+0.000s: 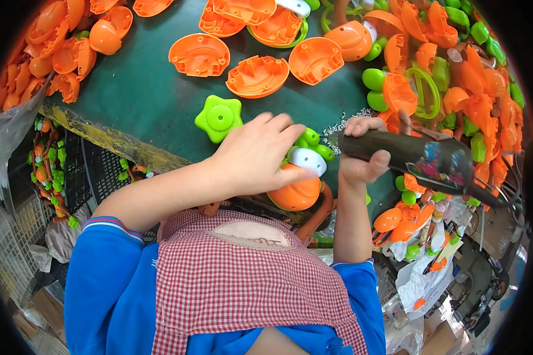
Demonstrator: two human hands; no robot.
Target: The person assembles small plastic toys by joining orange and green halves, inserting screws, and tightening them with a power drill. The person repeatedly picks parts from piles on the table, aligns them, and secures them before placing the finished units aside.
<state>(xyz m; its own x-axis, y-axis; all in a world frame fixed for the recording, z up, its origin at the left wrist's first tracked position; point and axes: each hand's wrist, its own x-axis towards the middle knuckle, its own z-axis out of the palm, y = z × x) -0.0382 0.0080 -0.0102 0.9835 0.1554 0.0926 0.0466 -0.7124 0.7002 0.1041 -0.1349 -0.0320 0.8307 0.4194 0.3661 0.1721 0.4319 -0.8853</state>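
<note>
Count of parts on the green bench

One green star piece (219,118). Four open orange half-shells (199,55) lie singly at centre. One assembled orange toy (296,190), one dark power tool (420,157). Heaped orange parts (47,53) left and orange-green parts (456,77) right: too many to count.

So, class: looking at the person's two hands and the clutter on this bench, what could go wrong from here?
1. The left hand steadies the orange toy body right beside the tip of the dark powered screwdriver held in the right hand; a slip could jab the fingers.
2. The toy sits at the green table's near edge and might drop.
3. The heaped orange and green parts beside the right hand could get knocked off.
</note>
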